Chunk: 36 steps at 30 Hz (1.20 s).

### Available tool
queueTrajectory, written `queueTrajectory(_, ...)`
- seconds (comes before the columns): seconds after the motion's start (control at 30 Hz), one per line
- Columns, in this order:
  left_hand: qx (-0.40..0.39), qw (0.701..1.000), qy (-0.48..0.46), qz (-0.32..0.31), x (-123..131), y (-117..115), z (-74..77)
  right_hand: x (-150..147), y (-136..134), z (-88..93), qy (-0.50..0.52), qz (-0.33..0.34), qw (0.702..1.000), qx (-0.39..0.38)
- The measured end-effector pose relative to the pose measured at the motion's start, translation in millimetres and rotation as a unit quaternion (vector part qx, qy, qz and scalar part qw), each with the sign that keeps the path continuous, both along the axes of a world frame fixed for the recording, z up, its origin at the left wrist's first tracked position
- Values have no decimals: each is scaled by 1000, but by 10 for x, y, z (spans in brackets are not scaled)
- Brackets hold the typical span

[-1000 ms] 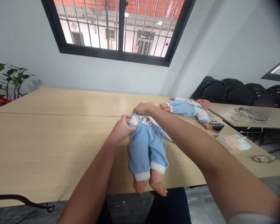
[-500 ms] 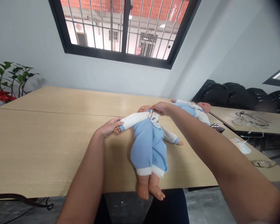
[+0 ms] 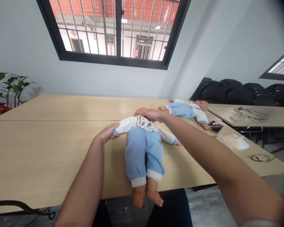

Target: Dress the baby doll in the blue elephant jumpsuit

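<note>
A baby doll [image 3: 144, 148] in a blue and white outfit lies face up on the wooden table [image 3: 49, 151], its bare feet over the front edge. Around the doll's white sleeve, near the cuff, my left hand [image 3: 109, 131] is closed. My right hand [image 3: 155, 115] lies at the doll's collar and shoulder, fingers together and bent, their tips partly hidden. It covers part of the doll's head [image 3: 140, 111]. The bib [image 3: 145, 123] with a printed face shows below that hand.
Farther right lies a second baby doll [image 3: 184, 109], dressed alike. Near it are a dark patterned packet [image 3: 216, 126], a white crumpled sheet [image 3: 234, 142] and glasses [image 3: 262, 157]. Cables [image 3: 248, 114] rest on another table. A potted plant [image 3: 8, 88] stands left; black chairs [image 3: 239, 94] are stacked behind.
The view has turned slightly right. The doll's bib now lies flatter and faces up, and its trunk looks straighter. My right hand has shifted over the shoulder; my left hand stays on the sleeve.
</note>
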<state>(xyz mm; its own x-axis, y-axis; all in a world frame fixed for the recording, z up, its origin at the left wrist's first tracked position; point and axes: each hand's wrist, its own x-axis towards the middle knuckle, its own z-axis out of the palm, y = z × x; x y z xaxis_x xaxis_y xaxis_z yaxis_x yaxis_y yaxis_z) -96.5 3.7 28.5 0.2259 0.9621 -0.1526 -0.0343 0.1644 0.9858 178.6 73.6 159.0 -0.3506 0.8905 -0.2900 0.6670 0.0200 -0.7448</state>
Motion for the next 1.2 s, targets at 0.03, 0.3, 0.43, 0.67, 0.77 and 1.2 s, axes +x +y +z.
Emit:
queueTrajectory(0.03, 26, 999, 37, 1, -5, 5, -10, 25, -25, 11, -14, 1, 1000, 21)
queueTrajectory(0.3, 151, 927, 300, 166, -115, 125, -87, 862, -372, -328, -228, -59, 926, 294)
queueTrajectory(0.43, 143, 894, 374, 199, -129, 137, -130, 1410, -665, -798, -223, -9, 940, 258)
queueTrajectory(0.67, 151, 844, 459, 234, -8, 60, -31, 1913, -1061, -1359, -200, -57, 922, 326)
queueTrajectory(0.77, 257, 802, 470, 263, 263, -3, 183, 2009, -1082, -1434, -156, -83, 926, 333)
queueTrajectory(1.2, 310, 720, 600, -157, 2184, 92, 892, 2155, -1070, -1567, 51, -127, 930, 341)
